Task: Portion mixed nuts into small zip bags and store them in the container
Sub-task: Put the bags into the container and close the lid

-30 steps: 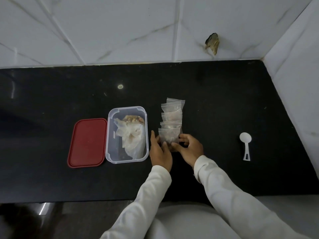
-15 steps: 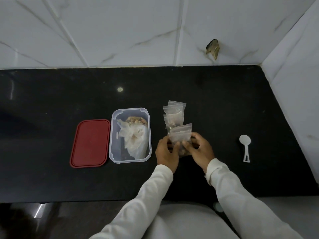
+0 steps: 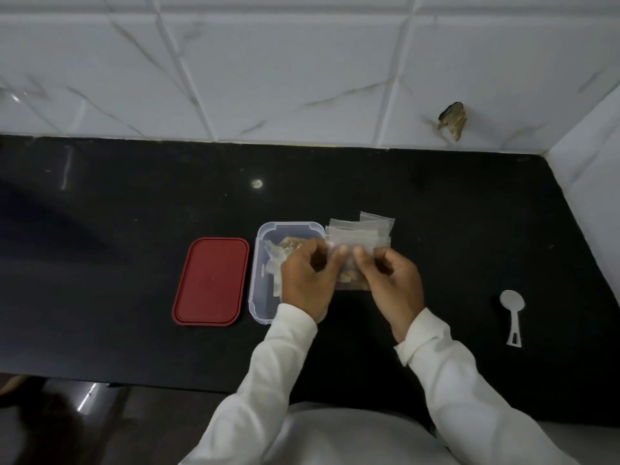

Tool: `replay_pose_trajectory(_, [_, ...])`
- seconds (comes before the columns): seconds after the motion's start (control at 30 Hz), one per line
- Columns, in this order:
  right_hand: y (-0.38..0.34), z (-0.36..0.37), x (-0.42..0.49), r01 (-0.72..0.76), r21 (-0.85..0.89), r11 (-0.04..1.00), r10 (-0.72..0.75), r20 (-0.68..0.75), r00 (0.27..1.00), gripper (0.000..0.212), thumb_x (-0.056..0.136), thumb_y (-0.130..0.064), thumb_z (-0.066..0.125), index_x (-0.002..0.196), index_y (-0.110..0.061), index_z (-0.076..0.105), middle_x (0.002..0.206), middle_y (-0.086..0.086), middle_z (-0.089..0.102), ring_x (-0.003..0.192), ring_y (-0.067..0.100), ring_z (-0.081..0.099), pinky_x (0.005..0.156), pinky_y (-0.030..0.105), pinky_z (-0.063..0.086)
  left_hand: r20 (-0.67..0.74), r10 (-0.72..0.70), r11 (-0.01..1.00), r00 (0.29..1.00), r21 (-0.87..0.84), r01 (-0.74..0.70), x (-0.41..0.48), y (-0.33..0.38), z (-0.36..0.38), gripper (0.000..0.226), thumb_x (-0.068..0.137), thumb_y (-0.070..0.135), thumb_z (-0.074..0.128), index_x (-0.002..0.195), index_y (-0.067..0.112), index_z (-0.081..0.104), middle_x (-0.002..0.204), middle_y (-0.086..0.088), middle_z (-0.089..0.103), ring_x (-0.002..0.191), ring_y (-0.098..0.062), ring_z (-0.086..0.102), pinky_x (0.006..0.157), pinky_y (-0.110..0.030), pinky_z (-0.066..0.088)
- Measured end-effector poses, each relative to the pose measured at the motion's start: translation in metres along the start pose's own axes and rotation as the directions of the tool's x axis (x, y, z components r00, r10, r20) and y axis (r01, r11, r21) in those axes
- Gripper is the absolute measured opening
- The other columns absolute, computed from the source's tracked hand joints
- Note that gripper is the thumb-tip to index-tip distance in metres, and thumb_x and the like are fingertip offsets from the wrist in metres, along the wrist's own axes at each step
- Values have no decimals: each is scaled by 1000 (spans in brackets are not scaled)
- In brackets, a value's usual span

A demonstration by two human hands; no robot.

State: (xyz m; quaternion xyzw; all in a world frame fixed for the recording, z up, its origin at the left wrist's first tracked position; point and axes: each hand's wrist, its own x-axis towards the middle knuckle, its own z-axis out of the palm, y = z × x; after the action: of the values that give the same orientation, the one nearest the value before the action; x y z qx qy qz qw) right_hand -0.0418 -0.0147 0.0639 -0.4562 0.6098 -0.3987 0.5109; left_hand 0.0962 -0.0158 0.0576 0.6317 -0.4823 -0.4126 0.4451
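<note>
Near the counter's (image 3: 469,236) front edge, two white-sleeved arms reach in. L hand (image 3: 307,280) and R hand (image 3: 392,283) both pinch the top of one small filled zip bag (image 3: 352,278), thumbs against curled fingers; its top edge runs left-right btwn them. The open clear container (image 3: 261,298) sits just left of the bag, partly under the L hand, long axis front-to-back, so the L hand is nearer it. Red lid (image 3: 211,281) lies left of that; white scoop (image 3: 512,313) well to the right. A stack of bags (image 3: 364,231) lies just beyond, toward the back edge.
</note>
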Motion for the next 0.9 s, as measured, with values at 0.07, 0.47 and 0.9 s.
replay_pose_trajectory(0.07, [-5,18,2,9,-29,1000,-8,30,1000,29,85,-48,66,94,-21,70,93,-6,73,89,5,69,80,30,58,-26,-33,999,999,-21,32,4,-6,-20,7,90,28,69,85,23,67,80,4,73,75,-7,70,70,-25,58])
replay_pose_trajectory(0.47, [-3,91,15,-46,-363,931,110,157,981,43,82,-22,75,121,-19,57,113,-3,69,102,12,66,91,35,55,-115,-124,946,986,286,152,18,-46,-78,9,86,27,73,86,18,73,76,4,72,71,-15,70,69,-37,61])
replay_pose_trajectory(0.9, [5,125,27,-69,-850,523,187,36,982,37,89,-35,67,117,-14,58,116,9,62,110,28,58,87,32,49,192,-96,608,977,788,-95,15,-46,-75,69,90,10,61,151,10,28,154,-13,34,107,-35,63,83,-40,50])
